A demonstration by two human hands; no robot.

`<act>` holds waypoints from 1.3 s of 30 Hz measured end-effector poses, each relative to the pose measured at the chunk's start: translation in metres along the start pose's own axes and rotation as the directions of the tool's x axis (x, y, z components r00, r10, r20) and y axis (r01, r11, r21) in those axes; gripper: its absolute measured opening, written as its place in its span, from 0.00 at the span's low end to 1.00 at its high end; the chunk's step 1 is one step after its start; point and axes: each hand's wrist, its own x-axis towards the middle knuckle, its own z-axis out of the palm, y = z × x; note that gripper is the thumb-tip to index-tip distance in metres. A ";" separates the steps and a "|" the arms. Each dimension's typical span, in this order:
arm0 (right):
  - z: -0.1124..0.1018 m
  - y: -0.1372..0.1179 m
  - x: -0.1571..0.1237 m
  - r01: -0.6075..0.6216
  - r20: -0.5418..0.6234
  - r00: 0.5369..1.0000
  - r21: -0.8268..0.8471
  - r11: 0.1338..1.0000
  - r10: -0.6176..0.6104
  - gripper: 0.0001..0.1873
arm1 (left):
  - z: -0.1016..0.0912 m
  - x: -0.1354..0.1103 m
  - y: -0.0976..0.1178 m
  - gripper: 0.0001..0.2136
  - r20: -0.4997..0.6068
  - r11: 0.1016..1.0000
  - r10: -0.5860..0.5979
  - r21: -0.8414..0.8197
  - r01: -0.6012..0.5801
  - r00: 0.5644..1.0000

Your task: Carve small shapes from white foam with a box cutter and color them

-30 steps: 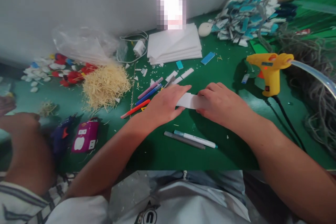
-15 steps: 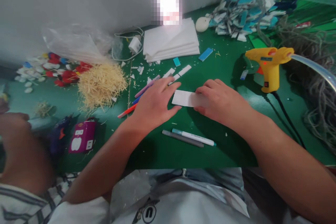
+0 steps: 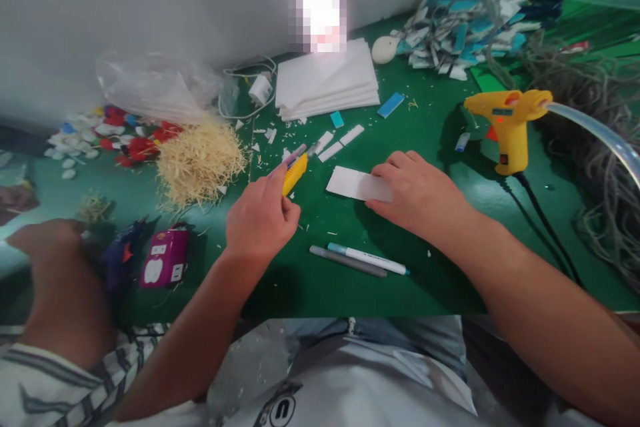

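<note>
My left hand point(image 3: 263, 217) is closed around a yellow utility knife point(image 3: 295, 175), its blade end pointing up and to the right. In my right hand point(image 3: 413, 188) is the right end of a white rectangular strip point(image 3: 350, 183), which lies low over the green table. Small cut white pieces point(image 3: 341, 143) lie just beyond the knife. A purple pen point(image 3: 296, 155) shows partly behind my left hand. Nearer my body, a white marker point(image 3: 370, 259) and a grey pen point(image 3: 345, 261) rest side by side.
A yellow glue gun point(image 3: 513, 127) stands at the right, its cord trailing forward. Folded white sheets point(image 3: 327, 83) lie at the back, near a blue-and-white scrap pile point(image 3: 465, 23). Straw shreds point(image 3: 200, 163) and a magenta box point(image 3: 164, 259) sit left, beside another person's arm point(image 3: 65, 287).
My left hand has left the white strip's far end, moved left and taken hold of the yellow utility knife. My right hand stays on the strip. The other person's arm at left has shifted.
</note>
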 end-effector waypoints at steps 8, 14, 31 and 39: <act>-0.004 -0.005 0.001 -0.051 0.036 0.998 -0.013 0.999 0.051 0.19 | -0.033 -0.031 0.039 0.20 -0.058 0.973 0.142 -0.175 -0.150 0.988; -0.004 -0.007 0.002 -0.058 0.048 0.997 -0.032 0.998 0.060 0.18 | -0.022 -0.034 0.056 0.15 -0.095 0.960 0.204 -0.177 -0.218 0.974; -0.002 -0.007 0.002 -0.081 0.035 0.996 0.029 0.996 0.080 0.18 | -0.016 -0.033 0.063 0.16 -0.152 0.973 0.220 -0.042 -0.228 0.964; -0.003 -0.008 0.002 -0.109 0.075 0.992 0.047 0.993 0.105 0.19 | -0.015 -0.032 0.065 0.17 -0.159 0.973 0.223 -0.027 -0.230 0.962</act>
